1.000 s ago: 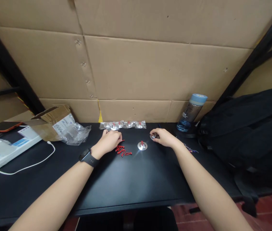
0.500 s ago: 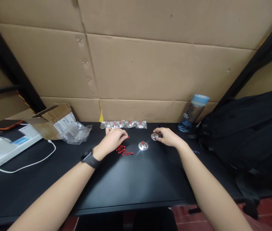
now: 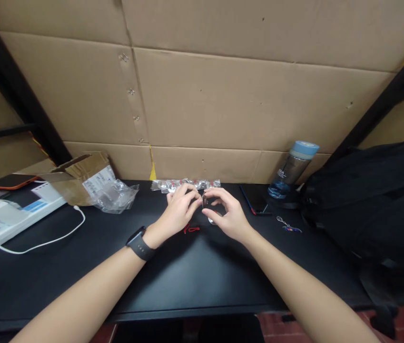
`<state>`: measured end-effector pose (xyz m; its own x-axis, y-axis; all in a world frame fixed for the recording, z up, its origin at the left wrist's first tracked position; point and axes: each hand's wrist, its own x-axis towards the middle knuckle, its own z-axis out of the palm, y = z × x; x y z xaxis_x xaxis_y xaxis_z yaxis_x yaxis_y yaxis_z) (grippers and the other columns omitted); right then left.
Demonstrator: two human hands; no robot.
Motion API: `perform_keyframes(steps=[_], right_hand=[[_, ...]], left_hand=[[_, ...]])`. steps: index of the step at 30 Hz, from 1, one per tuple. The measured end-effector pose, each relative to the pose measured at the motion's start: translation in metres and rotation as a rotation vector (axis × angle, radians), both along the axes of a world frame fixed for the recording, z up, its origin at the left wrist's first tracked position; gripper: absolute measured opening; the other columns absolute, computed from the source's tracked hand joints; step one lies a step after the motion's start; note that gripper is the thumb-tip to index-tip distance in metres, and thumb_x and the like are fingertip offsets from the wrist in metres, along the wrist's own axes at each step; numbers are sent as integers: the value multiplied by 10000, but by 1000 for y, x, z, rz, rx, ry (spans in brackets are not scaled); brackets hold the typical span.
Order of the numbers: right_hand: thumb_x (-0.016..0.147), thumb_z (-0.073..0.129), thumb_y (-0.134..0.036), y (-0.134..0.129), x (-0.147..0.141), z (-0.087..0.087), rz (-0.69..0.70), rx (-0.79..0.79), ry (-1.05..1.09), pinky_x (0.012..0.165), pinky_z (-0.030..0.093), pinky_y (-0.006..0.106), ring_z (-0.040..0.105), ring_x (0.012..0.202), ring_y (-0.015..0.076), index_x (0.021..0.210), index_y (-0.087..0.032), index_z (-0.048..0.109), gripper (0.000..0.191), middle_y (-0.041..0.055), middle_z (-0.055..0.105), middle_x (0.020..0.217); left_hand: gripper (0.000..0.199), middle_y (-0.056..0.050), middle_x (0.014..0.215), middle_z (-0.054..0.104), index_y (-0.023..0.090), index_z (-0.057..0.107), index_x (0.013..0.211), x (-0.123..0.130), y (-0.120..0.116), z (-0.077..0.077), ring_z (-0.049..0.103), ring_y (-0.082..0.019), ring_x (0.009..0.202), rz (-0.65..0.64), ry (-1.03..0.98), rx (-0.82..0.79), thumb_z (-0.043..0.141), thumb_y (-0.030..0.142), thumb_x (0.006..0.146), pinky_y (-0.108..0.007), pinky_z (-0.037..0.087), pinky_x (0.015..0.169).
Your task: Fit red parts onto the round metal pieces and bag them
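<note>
My right hand (image 3: 232, 216) grips a silver finger cymbal (image 3: 204, 202) by its rim between thumb and fingers, tipped up on edge above the table. My left hand (image 3: 182, 206), a dark watch (image 3: 141, 243) on its wrist, pinches at the cymbal's near face; the red cord loop seen in its fingertips earlier is mostly hidden. Below the right hand a second cymbal (image 3: 212, 220) lies on the black table, largely covered. Loose red cord loops (image 3: 192, 229) lie under my left hand, some hidden. Behind, a row of bagged cymbals (image 3: 194, 184) runs along the cardboard wall.
At left are a torn cardboard box (image 3: 80, 178) with plastic wrap (image 3: 119, 197), a white power strip (image 3: 19, 221) and a cable. To the right are a phone (image 3: 255, 199), a keyring (image 3: 289, 227), a water bottle (image 3: 290, 171) and a black backpack (image 3: 373, 214).
My right hand has lifted the cymbal off the table and brought it left to my left hand, which has shifted slightly right. The phone and keyring have come into view.
</note>
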<state>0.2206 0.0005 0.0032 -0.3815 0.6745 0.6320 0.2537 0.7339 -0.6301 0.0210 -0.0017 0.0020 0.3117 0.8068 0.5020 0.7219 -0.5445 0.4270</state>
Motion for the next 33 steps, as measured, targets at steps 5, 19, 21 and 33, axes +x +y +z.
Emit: perform_keyframes(steps=[5, 19, 21, 33], right_hand=[[883, 712, -318, -4, -4, -3, -7, -9, 52, 874, 579, 378, 616, 1161, 252, 1189, -261, 631, 321, 93, 637, 1263], [864, 740, -307, -4, -5, -6, 16, -81, 103, 884, 582, 363, 659, 1118, 231, 1200, -259, 618, 361, 85, 653, 1267], [861, 744, -307, -3, -4, -6, 31, -103, 116, 893, 579, 360, 662, 1126, 231, 1198, -256, 613, 365, 86, 653, 1276], [858, 745, -365, -2, -5, -8, 46, -195, 119, 849, 567, 337, 676, 1073, 222, 1146, -240, 604, 344, 81, 668, 1222]], left_hand=[[192, -73, 1219, 559, 239, 630, 986, 2, -3, 2, 493, -258, 1206, -15, -52, 20, 461, 327, 1012, -429, 381, 993], [123, -89, 1244, 559, 233, 641, 967, 6, -10, 3, 482, -291, 1218, 89, 47, 196, 523, 264, 954, -456, 333, 987], [129, -94, 1253, 564, 234, 643, 969, 6, -10, 2, 478, -294, 1225, 97, 69, 221, 517, 260, 958, -461, 323, 989], [109, -97, 1250, 608, 225, 658, 946, 3, -11, 4, 500, -298, 1212, 96, 131, 309, 551, 210, 942, -465, 324, 941]])
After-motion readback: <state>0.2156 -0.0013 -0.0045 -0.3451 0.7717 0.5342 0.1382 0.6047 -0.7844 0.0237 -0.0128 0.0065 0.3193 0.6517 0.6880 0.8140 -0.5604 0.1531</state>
